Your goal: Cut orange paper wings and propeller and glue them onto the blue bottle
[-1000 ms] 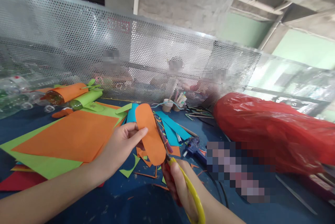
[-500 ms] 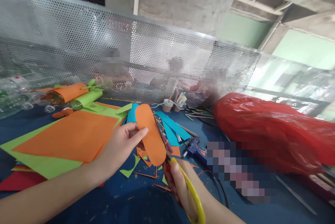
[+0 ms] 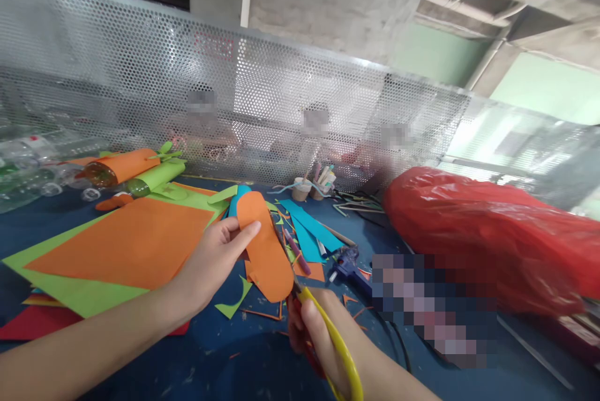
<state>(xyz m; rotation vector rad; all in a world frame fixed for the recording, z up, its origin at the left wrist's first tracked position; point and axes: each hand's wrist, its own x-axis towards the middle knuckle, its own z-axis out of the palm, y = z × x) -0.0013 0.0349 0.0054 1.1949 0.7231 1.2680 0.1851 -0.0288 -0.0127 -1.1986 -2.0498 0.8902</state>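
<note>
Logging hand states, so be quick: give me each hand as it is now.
Left hand: closed, pinching the orange paper piece.
Right hand: closed around the handles of the scissors.

The paper cutout is between stacked sheets, left (bottles behind them), and a glue gun, right.

The right hand partly hides the scissors.
</note>
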